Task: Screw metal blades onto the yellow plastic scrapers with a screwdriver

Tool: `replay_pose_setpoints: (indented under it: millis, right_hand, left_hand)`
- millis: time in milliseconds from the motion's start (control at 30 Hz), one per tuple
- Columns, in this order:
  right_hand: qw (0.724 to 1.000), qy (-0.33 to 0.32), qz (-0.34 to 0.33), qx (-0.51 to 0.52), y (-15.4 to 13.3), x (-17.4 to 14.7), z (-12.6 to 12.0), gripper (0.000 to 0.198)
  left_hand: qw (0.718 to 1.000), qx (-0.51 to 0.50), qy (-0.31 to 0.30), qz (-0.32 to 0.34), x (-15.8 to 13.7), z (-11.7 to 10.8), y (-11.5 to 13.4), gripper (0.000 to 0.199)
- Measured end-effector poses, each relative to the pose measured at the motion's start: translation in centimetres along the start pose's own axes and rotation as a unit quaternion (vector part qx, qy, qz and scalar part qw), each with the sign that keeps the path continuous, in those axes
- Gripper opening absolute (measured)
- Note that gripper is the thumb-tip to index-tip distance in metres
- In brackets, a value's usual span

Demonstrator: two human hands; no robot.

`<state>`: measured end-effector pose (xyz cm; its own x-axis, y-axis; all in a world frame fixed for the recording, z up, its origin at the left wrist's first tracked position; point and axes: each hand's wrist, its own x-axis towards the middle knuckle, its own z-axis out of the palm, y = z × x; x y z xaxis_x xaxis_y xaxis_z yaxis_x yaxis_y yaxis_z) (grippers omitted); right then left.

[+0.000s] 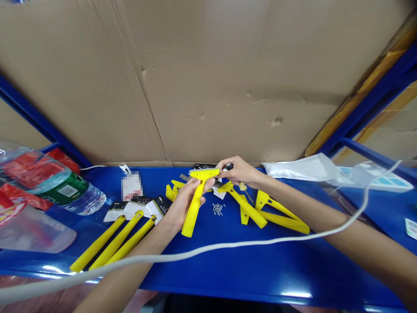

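here, three yellow handles (116,239) lie on the blue table (260,266); next, the left hand (183,206) wraps a yellow t-shaped tool (194,206) above loose screws (216,209); the right hand (240,171) bends beside its head, pinching what i cannot tell.

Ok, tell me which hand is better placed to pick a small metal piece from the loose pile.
Probably the right hand: the left hand grips the handle of the yellow tool, while the right is at its head, with the pile nearby.
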<state>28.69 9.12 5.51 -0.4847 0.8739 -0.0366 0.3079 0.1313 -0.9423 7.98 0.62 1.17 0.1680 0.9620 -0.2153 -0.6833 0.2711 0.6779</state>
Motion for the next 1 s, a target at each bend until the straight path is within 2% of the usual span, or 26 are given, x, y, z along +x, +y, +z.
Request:
replay_pose_setpoints:
  millis: [133,267,500,667,733,867,1000]
  right_hand:
    - [0.998,0.049,-0.036,-0.035,0.1,-0.3,0.4,0.017]
    - [0.997,0.048,-0.043,-0.045,0.3,-0.6,0.4,0.021]
    - [1.0,-0.015,0.003,0.014,1.5,-0.5,-0.2,0.024]
    - [0.98,-0.137,0.051,0.133,1.6,0.2,-1.7,0.027]
    - [0.972,-0.167,0.075,0.145,1.5,0.5,-2.1,0.033]
    - [0.977,-0.156,0.109,0.091,2.0,1.3,-2.1,0.039]
    - [0.984,-0.141,0.095,0.058,2.5,1.6,-1.9,0.041]
  left_hand:
    - [1.0,0.001,0.01,0.001,0.0,0.0,-0.1,0.034]
    - [1.0,0.015,0.024,-0.001,-0.1,0.2,-0.2,0.029]
    - [0.999,0.035,0.014,-0.006,-0.1,-0.1,-0.5,0.029]
    - [0.997,0.075,0.028,-0.009,-0.1,-0.5,-0.6,0.027]
    - [0.996,0.082,0.025,-0.006,-0.1,-0.5,-0.7,0.028]
    - [0.996,0.089,0.03,-0.005,-0.1,-0.5,-0.9,0.032]
    - [0.996,0.081,0.043,0.001,-0.2,-0.4,-1.0,0.032]
